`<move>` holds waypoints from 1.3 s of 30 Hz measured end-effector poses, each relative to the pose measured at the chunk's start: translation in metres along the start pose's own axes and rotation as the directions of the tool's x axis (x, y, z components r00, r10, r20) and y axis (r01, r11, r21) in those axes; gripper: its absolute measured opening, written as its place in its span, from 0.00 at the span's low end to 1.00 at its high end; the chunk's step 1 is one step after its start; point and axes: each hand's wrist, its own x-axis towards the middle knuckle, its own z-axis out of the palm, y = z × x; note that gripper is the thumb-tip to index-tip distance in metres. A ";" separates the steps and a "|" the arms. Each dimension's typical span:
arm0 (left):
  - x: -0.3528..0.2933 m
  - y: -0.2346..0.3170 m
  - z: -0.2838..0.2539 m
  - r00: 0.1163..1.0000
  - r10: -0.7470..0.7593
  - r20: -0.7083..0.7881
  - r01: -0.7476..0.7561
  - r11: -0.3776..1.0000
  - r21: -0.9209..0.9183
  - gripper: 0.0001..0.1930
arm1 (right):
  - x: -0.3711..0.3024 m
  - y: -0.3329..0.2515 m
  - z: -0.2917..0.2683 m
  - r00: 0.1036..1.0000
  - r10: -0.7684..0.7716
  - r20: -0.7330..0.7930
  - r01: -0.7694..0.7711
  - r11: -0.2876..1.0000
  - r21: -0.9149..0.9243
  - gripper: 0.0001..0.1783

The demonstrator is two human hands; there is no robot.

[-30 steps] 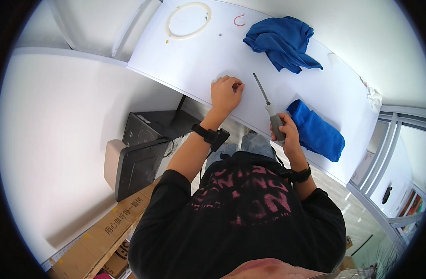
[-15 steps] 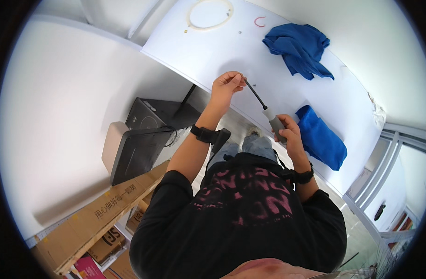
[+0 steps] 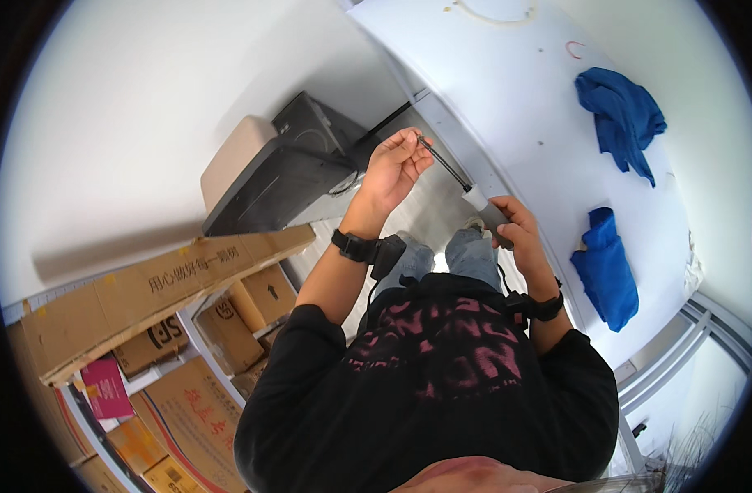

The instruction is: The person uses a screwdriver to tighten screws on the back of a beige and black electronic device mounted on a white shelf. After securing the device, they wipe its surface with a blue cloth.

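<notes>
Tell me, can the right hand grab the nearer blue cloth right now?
Probably not: the right hand is busy holding the screwdriver. The nearer blue cloth lies on the white table, though, and nothing seems to block the way.

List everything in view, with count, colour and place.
Table: one, white, upper right
Screwdriver: one, grey-handled, centre
Cloths: two, blue, table's right side
Hoop: one, cream, top edge
Curved piece: one, red, near cloths
Specks: two, grey, on table
Equipment: one group, black and beige, upper left
Boxes: several brown, one pink, lower left
Wristbands: two, black, wrists
Shirt: one, black, lower centre
Jeans: one, blue, centre
Left hand: one, bare, at screwdriver's tip
Right hand: one, bare, on its handle
</notes>
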 end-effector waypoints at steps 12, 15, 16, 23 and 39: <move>-0.163 0.055 -0.150 0.981 0.180 -0.077 -0.164 0.971 0.172 0.07 | -0.024 0.077 0.160 0.994 -0.004 0.107 0.024 0.983 -0.182 0.25; -0.215 0.067 -0.210 0.976 0.170 -0.137 -0.147 0.976 0.161 0.07 | -0.030 0.109 0.226 0.996 -0.033 0.088 0.055 0.965 -0.255 0.23; -0.229 0.071 -0.227 0.974 0.163 -0.159 -0.140 0.979 0.147 0.07 | -0.032 0.117 0.245 0.995 -0.052 0.083 0.074 0.955 -0.286 0.23; -0.302 0.112 -0.321 0.942 0.080 -0.326 -0.057 0.995 0.081 0.08 | -0.035 0.183 0.359 0.993 -0.002 0.119 0.031 0.969 -0.245 0.22; -0.296 0.195 -0.330 0.934 0.166 -0.316 -0.192 0.980 -0.051 0.09 | -0.020 0.205 0.473 0.961 -0.236 0.144 0.263 0.941 -0.211 0.24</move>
